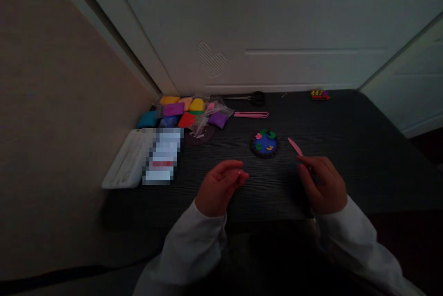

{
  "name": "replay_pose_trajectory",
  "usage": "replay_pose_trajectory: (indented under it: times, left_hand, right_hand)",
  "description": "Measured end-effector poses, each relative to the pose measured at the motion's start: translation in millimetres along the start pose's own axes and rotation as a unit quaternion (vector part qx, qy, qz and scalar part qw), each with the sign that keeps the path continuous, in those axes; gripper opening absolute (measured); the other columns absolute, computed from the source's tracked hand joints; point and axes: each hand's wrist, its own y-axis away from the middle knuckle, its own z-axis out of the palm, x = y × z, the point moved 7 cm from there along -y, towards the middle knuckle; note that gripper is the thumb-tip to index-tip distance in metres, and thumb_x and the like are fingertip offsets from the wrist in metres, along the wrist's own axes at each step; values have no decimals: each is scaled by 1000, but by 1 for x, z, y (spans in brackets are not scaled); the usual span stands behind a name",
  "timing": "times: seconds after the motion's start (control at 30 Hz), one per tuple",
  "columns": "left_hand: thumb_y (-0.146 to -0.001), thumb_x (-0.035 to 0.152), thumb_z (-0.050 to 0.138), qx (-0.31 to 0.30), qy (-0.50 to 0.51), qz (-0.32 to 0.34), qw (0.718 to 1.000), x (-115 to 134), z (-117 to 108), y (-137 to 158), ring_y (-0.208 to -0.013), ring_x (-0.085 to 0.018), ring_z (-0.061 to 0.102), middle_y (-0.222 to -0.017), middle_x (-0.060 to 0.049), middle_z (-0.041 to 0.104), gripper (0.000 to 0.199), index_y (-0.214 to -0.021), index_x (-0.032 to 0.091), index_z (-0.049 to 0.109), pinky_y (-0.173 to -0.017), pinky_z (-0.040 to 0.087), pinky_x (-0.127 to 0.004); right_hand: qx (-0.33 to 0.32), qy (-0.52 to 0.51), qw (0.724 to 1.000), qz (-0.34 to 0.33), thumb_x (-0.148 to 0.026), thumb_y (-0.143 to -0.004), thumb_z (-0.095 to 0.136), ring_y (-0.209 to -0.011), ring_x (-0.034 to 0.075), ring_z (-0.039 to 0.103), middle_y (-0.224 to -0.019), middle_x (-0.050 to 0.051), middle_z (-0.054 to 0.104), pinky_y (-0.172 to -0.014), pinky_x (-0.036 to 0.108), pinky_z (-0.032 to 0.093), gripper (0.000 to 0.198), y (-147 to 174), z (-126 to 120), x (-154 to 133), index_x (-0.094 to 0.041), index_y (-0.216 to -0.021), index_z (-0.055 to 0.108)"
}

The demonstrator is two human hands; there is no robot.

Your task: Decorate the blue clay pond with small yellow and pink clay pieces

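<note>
My right hand (323,185) grips a pink clay modelling knife (295,146), its pointed blade sticking out up and left over the table. My left hand (221,186) is curled with fingertips and thumb close together; a tiny pale speck shows at the tips, too small to name. Between and beyond both hands lies a round clay pond (266,144). It has a blue middle, a dark bumpy rim, green leaf shapes, a pink flower and small yellow pieces. Neither hand touches it.
Bags of coloured clay (173,109) are heaped at the back left, beside a dark round mat (204,135) with pale bits. A white tray (121,160) and a blurred-out screen lie left. Pink tools (251,115), black-handled scissors (258,98) and a small colourful object (320,95) lie farther back.
</note>
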Motion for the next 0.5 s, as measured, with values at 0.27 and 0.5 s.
replay_pose_trajectory:
  times: [0.27, 0.5]
  left_hand:
    - [-75, 18, 51, -39, -193, 29, 980, 0, 30, 13, -89, -15, 57, -90, -3, 66, 36, -110, 21, 45, -84, 38, -28]
    - [-77, 19, 48, -50, -227, 25, 972, -4, 36, 18, -95, -17, 55, -99, -4, 62, 40, -116, 22, 42, -86, 37, -30]
  right_hand:
    - [-18, -102, 990, -93, -16, -67, 59, -72, 14, 47, -76, 3, 52, -63, 31, 40, 27, 2, 15, -74, -21, -93, 58]
    - [-17, -79, 994, -75, -18, -68, 58, -72, 14, 48, -76, 3, 54, -65, 32, 40, 20, 5, 23, -65, -23, -88, 61]
